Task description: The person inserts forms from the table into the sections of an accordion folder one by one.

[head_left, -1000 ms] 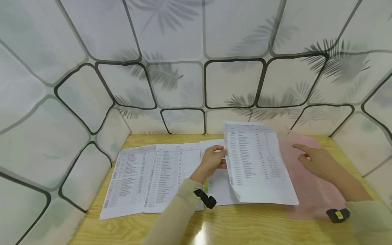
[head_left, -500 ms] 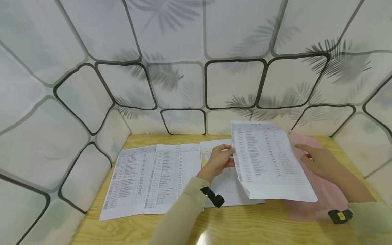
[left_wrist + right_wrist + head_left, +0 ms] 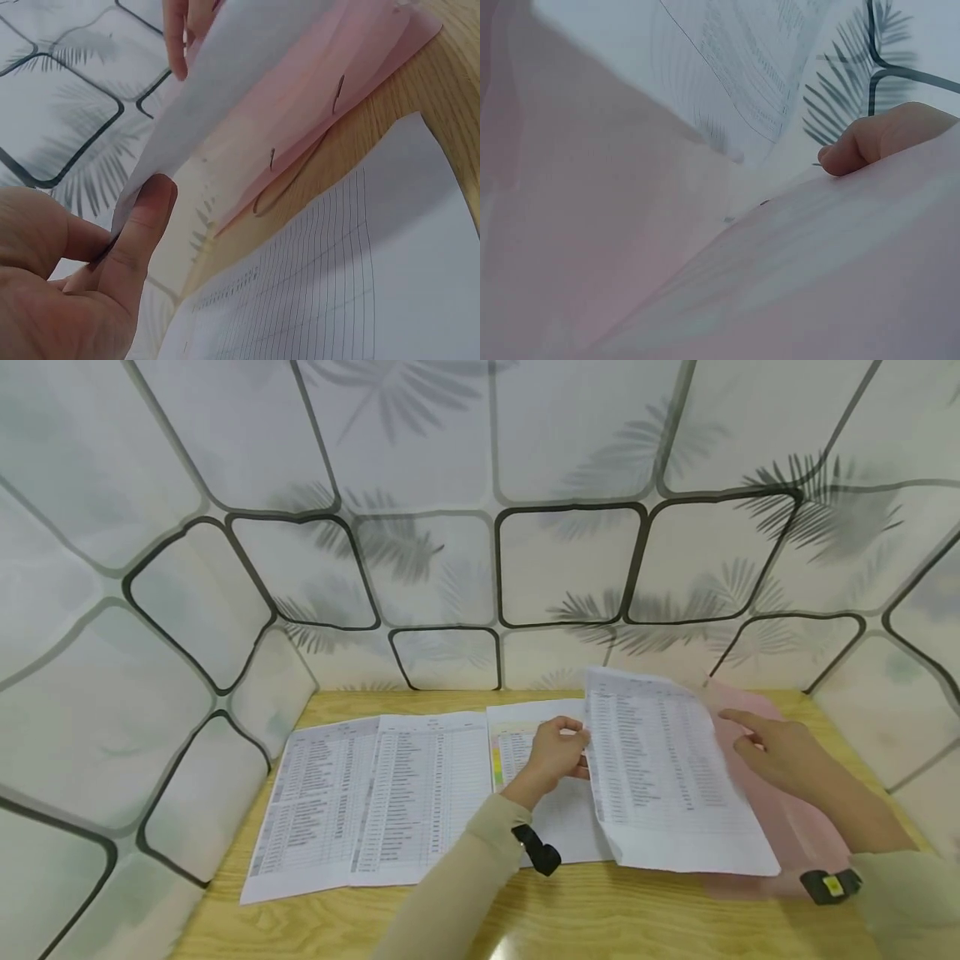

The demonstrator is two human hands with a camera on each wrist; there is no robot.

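My left hand pinches a printed sheet by its left edge, thumb and fingers on either side of the paper in the left wrist view. The sheet stands tilted, its right part overlapping a translucent pink folder. At the right, my right hand holds the folder's raised upper layer, index finger stretched toward the sheet. In the right wrist view, a fingertip hooks over the edge of the pink layer, and the rest of that hand is hidden behind it. Two dark slots and a thin cord show on the folder.
Two printed pages, one at the far left and one beside it, lie flat on the wooden table. Another page with a coloured strip lies partly under the left hand. A patterned wall rises behind the table.
My left hand has moved right with the printed sheet, which overlaps more of the pink folder. More of the page with the coloured strip shows. The right hand has stayed nearly still.
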